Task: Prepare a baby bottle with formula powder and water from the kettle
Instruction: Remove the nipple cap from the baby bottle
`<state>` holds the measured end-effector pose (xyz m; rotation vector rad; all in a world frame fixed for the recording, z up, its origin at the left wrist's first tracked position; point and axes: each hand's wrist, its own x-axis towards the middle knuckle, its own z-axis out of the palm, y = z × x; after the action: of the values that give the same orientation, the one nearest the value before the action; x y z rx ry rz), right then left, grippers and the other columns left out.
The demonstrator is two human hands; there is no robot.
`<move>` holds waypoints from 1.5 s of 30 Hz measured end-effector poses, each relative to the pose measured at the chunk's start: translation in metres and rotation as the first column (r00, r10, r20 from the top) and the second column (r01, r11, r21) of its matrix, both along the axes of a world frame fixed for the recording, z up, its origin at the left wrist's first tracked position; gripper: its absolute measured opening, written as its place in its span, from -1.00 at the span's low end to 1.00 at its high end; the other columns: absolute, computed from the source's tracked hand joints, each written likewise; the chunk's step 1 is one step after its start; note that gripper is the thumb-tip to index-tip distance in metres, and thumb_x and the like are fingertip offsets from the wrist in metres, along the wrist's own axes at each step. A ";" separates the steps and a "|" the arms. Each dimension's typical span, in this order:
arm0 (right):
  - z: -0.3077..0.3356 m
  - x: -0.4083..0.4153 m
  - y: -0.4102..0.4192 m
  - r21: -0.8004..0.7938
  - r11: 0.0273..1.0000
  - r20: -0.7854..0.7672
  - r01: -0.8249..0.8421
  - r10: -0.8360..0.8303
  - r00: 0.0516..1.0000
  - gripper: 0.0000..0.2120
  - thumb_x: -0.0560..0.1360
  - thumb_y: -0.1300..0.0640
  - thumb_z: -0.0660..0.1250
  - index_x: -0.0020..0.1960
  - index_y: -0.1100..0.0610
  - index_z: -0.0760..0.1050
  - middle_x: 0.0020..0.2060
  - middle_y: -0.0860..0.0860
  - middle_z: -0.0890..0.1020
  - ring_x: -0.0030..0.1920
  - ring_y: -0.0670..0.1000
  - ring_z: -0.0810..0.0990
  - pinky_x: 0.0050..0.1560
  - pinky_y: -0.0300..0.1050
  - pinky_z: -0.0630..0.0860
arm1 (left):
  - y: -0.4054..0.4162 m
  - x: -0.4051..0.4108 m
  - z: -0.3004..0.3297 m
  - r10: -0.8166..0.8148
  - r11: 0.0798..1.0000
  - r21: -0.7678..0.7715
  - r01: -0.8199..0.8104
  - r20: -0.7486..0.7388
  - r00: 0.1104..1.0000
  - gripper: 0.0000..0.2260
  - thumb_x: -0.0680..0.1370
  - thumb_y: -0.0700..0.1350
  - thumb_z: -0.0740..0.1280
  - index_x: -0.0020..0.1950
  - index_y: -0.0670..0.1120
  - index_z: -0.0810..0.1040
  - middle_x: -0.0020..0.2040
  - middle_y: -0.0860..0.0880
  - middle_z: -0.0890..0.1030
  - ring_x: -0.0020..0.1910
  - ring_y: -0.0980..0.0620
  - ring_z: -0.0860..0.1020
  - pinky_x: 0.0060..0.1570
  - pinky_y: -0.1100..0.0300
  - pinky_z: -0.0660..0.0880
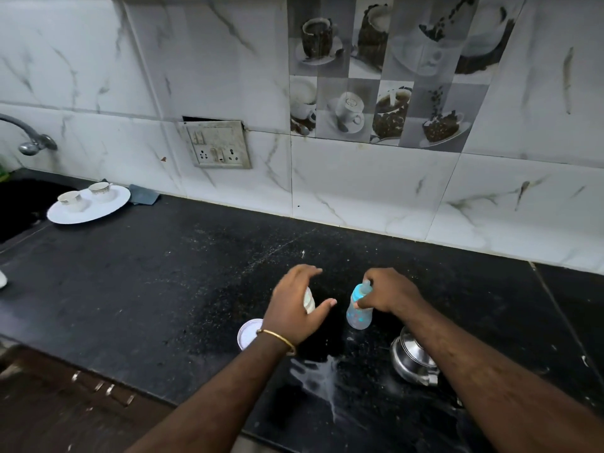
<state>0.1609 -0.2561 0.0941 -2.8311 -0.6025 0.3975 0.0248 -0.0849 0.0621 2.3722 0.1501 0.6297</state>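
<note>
A clear baby bottle point(359, 313) with a blue collar and teat stands upright on the black counter point(163, 282). My right hand point(390, 292) grips its blue top from the right. Just to the left, my left hand point(299, 304) hovers with fingers spread over a white container point(309, 300), which is mostly hidden beneath it. I cannot tell whether the hand touches it. A round white lid point(249, 333) lies flat on the counter by my left wrist. The steel kettle point(413, 358) sits under my right forearm, partly covered.
A wet spill point(322, 384) spreads on the counter near its front edge. Far left, a white plate point(88, 206) carries two cups beside the sink point(16, 204) and tap point(32, 140). A wall socket point(217, 145) is on the tiled backsplash.
</note>
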 end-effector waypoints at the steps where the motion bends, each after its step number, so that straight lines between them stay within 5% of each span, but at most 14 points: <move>1: 0.000 -0.001 0.002 0.006 1.000 0.007 0.001 -0.001 1.000 -0.64 0.27 -0.10 0.54 -0.01 -0.03 0.54 0.00 -0.03 0.64 -0.03 0.05 0.63 -0.05 -0.10 0.54 | -0.006 0.003 -0.001 -0.059 0.998 -0.023 0.059 -0.014 0.998 -0.51 0.45 0.09 0.44 0.32 -0.06 0.50 0.28 -0.02 0.51 0.30 0.05 0.46 0.32 0.02 0.45; 6: 0.014 -0.005 0.004 0.066 0.998 0.016 -0.017 0.016 1.000 -0.65 0.26 -0.20 0.50 -0.07 -0.06 0.52 -0.09 -0.08 0.63 -0.07 0.02 0.63 -0.11 -0.11 0.51 | -0.031 0.021 -0.003 -0.116 0.989 -0.112 0.093 -0.223 0.968 -0.30 0.40 0.01 0.53 0.46 -0.13 0.36 0.40 -0.04 0.42 0.39 0.04 0.39 0.42 0.10 0.35; 8: 0.026 -0.006 0.007 0.109 0.994 0.005 -0.012 0.011 1.000 -0.59 0.22 -0.29 0.47 -0.12 -0.04 0.52 -0.13 -0.10 0.64 -0.10 -0.01 0.63 -0.10 -0.08 0.54 | -0.037 0.029 0.001 -0.126 0.969 -0.240 0.058 -0.274 0.953 -0.22 0.32 0.07 0.59 0.45 -0.12 0.37 0.33 0.03 0.44 0.31 0.08 0.43 0.32 0.19 0.37; 12: 0.052 -0.014 0.013 0.100 0.995 0.053 -0.005 0.000 0.999 -0.50 0.25 -0.44 0.40 -0.18 -0.01 0.48 -0.16 -0.10 0.61 -0.12 -0.01 0.61 -0.11 -0.07 0.55 | -0.035 0.042 -0.001 -0.144 0.898 -0.439 0.024 -0.241 0.960 -0.47 0.22 0.05 0.66 0.09 -0.04 0.56 -0.02 0.04 0.66 -0.04 0.08 0.64 -0.02 0.12 0.58; 17: 0.068 -0.021 0.020 0.051 0.996 0.072 0.070 -0.074 0.995 -0.45 0.28 -0.49 0.36 -0.23 0.02 0.44 -0.20 -0.06 0.63 -0.21 0.01 0.64 -0.17 -0.09 0.54 | -0.023 0.052 -0.001 -0.239 0.838 -0.536 0.100 -0.195 0.951 -0.51 0.20 0.00 0.68 0.07 0.00 0.62 -0.05 0.03 0.72 -0.05 0.10 0.69 0.04 0.08 0.64; 24: 0.076 -0.024 0.035 0.077 0.995 0.039 0.071 -0.074 0.997 -0.55 0.34 -0.28 0.47 -0.36 0.10 0.50 -0.46 -0.02 0.54 -0.33 0.04 0.56 -0.28 -0.01 0.50 | -0.008 0.057 -0.002 -0.348 0.817 -0.534 0.217 -0.157 0.924 -0.54 0.20 0.09 0.63 0.02 0.00 0.63 -0.09 0.05 0.70 -0.11 0.13 0.67 -0.01 0.15 0.63; 29: 0.076 -0.023 0.041 0.110 0.992 0.006 0.054 -0.055 0.998 -0.61 0.30 -0.21 0.54 -0.18 0.10 0.60 -0.32 -0.06 0.62 -0.24 -0.01 0.60 -0.16 -0.02 0.55 | 0.008 0.058 0.000 -0.422 0.791 -0.543 0.280 -0.155 0.893 -0.63 0.21 0.07 0.62 -0.08 0.01 0.62 -0.20 0.10 0.64 -0.24 0.18 0.57 -0.16 0.24 0.53; 31: 0.077 -0.025 0.043 0.129 0.991 -0.052 0.020 -0.013 0.999 -0.70 0.29 -0.07 0.60 -0.06 0.03 0.64 -0.19 -0.11 0.65 -0.14 -0.04 0.63 -0.06 -0.04 0.58 | 0.013 0.059 -0.004 -0.444 0.781 -0.550 0.294 -0.159 0.882 -0.65 0.21 0.07 0.61 -0.11 0.03 0.60 -0.24 0.12 0.60 -0.28 0.20 0.53 -0.20 0.26 0.47; 34: 0.086 -0.029 0.044 0.083 0.995 -0.172 -0.057 0.071 0.983 -0.56 0.29 0.17 0.59 0.14 -0.04 0.62 -0.03 -0.15 0.65 -0.02 -0.09 0.62 0.04 -0.13 0.56 | 0.017 0.057 -0.009 -0.468 0.777 -0.542 0.320 -0.157 0.870 -0.65 0.24 0.00 0.64 -0.08 0.03 0.60 -0.24 0.13 0.60 -0.29 0.25 0.52 -0.23 0.33 0.44; 37: 0.090 -0.030 0.049 -0.030 0.999 -0.181 -0.042 0.036 0.983 -0.44 0.25 -0.09 0.60 0.21 -0.09 0.55 0.02 -0.14 0.63 0.01 -0.08 0.60 0.10 -0.08 0.56 | 0.017 0.057 -0.007 -0.468 0.786 -0.520 0.333 -0.149 0.871 -0.63 0.25 -0.02 0.65 -0.04 -0.03 0.62 -0.22 0.13 0.61 -0.27 0.24 0.53 -0.22 0.35 0.46; 39: 0.092 -0.033 0.054 -0.120 0.992 -0.109 0.036 -0.049 0.993 -0.48 0.27 -0.32 0.49 0.07 -0.01 0.57 -0.24 -0.06 0.68 -0.25 -0.04 0.63 -0.06 -0.03 0.59 | 0.015 0.059 -0.005 -0.463 0.781 -0.528 0.334 -0.130 0.877 -0.60 0.22 -0.01 0.66 -0.03 -0.04 0.63 -0.17 0.10 0.65 -0.21 0.19 0.57 -0.13 0.25 0.54; 41: 0.096 -0.030 0.055 -0.147 0.989 -0.063 0.021 -0.030 0.998 -0.60 0.35 -0.26 0.46 -0.03 0.04 0.60 -0.34 -0.03 0.67 -0.35 -0.02 0.61 -0.09 0.02 0.63 | 0.012 0.061 -0.001 -0.454 0.790 -0.517 0.331 -0.129 0.882 -0.55 0.20 0.02 0.66 0.02 -0.01 0.64 -0.09 0.07 0.69 -0.13 0.15 0.62 -0.03 0.16 0.58; 43: 0.103 -0.026 0.051 -0.152 0.987 -0.109 -0.062 0.045 0.993 -0.72 0.36 -0.02 0.52 0.05 -0.03 0.63 -0.10 -0.09 0.67 -0.11 -0.04 0.64 0.04 0.02 0.61 | 0.008 0.062 0.003 -0.450 0.804 -0.497 0.327 -0.148 0.881 -0.54 0.22 0.02 0.66 0.05 -0.02 0.64 -0.06 0.06 0.70 -0.10 0.13 0.64 -0.03 0.17 0.59; 45: 0.108 -0.023 0.047 -0.164 0.981 -0.164 -0.105 0.078 0.983 -0.58 0.31 0.06 0.55 0.15 -0.10 0.60 0.06 -0.15 0.61 0.06 -0.04 0.60 0.15 0.03 0.58 | 0.006 0.062 0.004 -0.435 0.813 -0.494 0.309 -0.162 0.886 -0.57 0.22 0.02 0.66 0.01 -0.02 0.63 -0.12 0.09 0.67 -0.17 0.19 0.60 -0.14 0.28 0.53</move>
<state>0.1377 -0.2087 0.2021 -2.9028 -0.6994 0.7147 0.0870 -0.0786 0.0657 1.9321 -0.0558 0.0593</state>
